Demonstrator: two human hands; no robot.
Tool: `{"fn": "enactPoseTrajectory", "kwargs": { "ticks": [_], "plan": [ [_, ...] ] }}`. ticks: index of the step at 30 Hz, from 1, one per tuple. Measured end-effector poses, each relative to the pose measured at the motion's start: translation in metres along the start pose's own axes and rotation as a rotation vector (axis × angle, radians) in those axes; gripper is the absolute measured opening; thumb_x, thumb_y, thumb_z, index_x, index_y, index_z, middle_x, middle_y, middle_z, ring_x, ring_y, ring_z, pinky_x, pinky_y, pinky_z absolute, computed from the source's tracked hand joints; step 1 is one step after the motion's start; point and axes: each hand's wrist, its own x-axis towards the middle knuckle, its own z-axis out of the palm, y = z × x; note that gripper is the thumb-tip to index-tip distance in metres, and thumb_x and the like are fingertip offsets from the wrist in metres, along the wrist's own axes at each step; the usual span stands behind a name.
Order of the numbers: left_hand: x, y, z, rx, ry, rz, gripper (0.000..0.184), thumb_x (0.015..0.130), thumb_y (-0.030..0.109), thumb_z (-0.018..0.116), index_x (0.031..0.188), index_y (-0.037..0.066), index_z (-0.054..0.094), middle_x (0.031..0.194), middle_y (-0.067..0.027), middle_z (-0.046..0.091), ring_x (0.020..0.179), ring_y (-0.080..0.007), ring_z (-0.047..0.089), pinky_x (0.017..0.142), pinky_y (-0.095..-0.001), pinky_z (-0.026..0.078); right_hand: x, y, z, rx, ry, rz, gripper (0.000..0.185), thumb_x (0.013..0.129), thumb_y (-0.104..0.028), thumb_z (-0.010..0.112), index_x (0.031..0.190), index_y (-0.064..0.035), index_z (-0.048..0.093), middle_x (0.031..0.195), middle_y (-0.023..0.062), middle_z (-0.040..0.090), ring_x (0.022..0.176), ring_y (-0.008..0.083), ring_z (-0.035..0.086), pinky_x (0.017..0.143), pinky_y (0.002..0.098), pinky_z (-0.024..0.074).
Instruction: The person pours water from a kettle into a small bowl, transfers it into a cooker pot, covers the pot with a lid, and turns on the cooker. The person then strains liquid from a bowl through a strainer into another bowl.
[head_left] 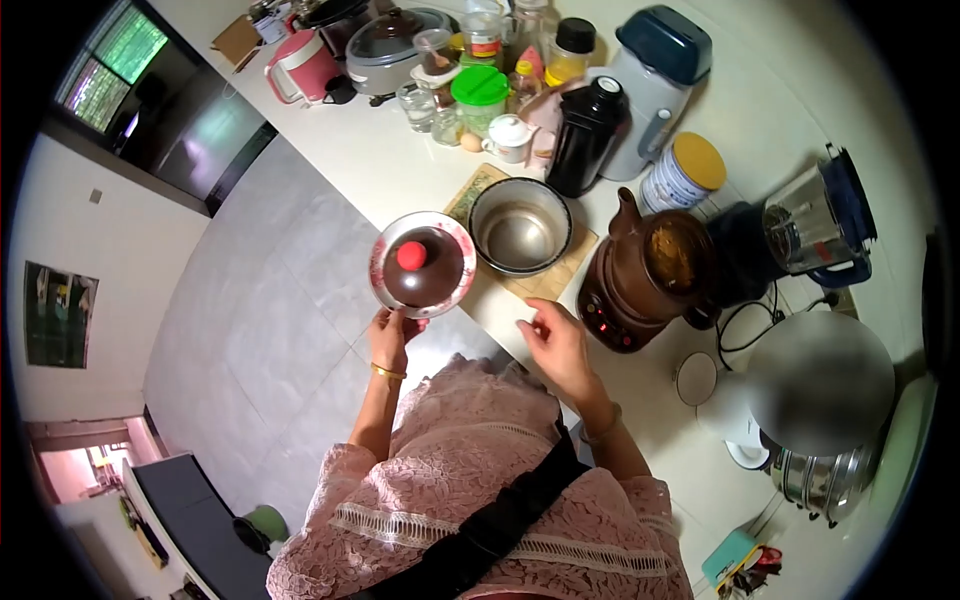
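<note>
Left hand (391, 337) pinching the red-and-white edge of a round brown lid (435, 280), red knob (411, 256) on top, right hand (560, 350) loosely curled, near a shiny pot (520, 232)

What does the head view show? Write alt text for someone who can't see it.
A person's left hand holds a pale-rimmed, red-knobbed brown lid beside an open metal pot. The right hand, apparently empty, hovers near the pot and an uncovered brown cooker on a crowded counter.

Left hand (389, 339) with red-knobbed lid (428, 276)
</note>
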Motion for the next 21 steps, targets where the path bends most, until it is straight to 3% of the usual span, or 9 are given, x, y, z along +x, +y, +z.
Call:
{"fn": "enactPoseTrajectory", "kwargs": {
  "ticks": [4,5,6,8,13,21],
  "plan": [
    [-0.005,-0.001,-0.007,-0.005,-0.077,-0.014,0.020,0.083,0.009,0.043,0.092,-0.007,0.049,0.075,-0.0157,0.059,0.058,-0.0214,0.061,0.057,-0.0289,0.052,0.041,-0.050,0.037,-0.171,-0.131,-0.368,0.045,0.069,-0.015,0.064,0.109,-0.0035,0.047,0.092,0.0120,0.052,0.076,0.0253,0.054,0.064,0.0327,0.0446],
    [-0.009,0.000,-0.007,-0.019,-0.090,-0.022,0.020,0.083,0.009,0.042,0.093,-0.007,0.049,0.075,-0.0158,0.059,0.057,-0.0215,0.061,0.056,-0.0285,0.052,0.046,-0.066,0.041,-0.220,-0.270,-0.265,0.054,0.069,-0.019,0.065,0.115,-0.0037,0.041,0.103,0.0144,0.047,0.090,0.0303,0.050,0.073,0.0359,0.0430],
    [-0.012,0.000,-0.009,-0.025,-0.115,-0.026,0.020,0.084,0.008,0.042,0.093,-0.007,0.048,0.075,-0.0157,0.059,0.057,-0.0216,0.061,0.055,-0.0281,0.052,0.050,-0.066,0.053,-0.290,-0.250,-0.347,0.059,0.068,-0.021,0.066,0.117,-0.0049,0.039,0.104,0.0150,0.045,0.091,0.0314,0.049,0.075,0.0365,0.0430],
    [-0.015,0.000,-0.013,-0.024,-0.165,-0.047,0.019,0.084,0.008,0.042,0.094,-0.007,0.047,0.075,-0.0155,0.059,0.057,-0.0218,0.061,0.055,-0.0280,0.052,0.052,-0.071,0.069,-0.435,-0.278,-0.388,0.060,0.067,-0.022,0.066,0.118,-0.0061,0.039,0.103,0.0154,0.044,0.091,0.0321,0.048,0.077,0.0368,0.0425],
    [-0.018,-0.006,-0.026,-0.023,-0.230,-0.088,0.018,0.083,0.006,0.042,0.093,-0.007,0.047,0.074,-0.0145,0.058,0.056,-0.0205,0.060,0.053,-0.0275,0.051,0.044,-0.061,0.097,-0.455,-0.220,-0.365,0.053,0.065,-0.017,0.067,0.112,-0.0069,0.045,0.092,0.0169,0.049,0.088,0.0332,0.050,0.086,0.0403,0.0339],
    [-0.011,0.003,-0.023,0.131,-0.386,-0.076,0.019,0.085,0.008,0.041,0.096,-0.007,0.046,0.075,-0.0143,0.058,0.056,-0.0197,0.060,0.053,-0.0256,0.051,0.043,-0.057,0.090,-0.463,-0.081,-0.248,0.038,0.061,-0.022,0.067,0.091,-0.0032,0.052,0.081,0.0181,0.052,0.083,0.0350,0.052,0.078,0.0402,0.0399]
  ]
}}
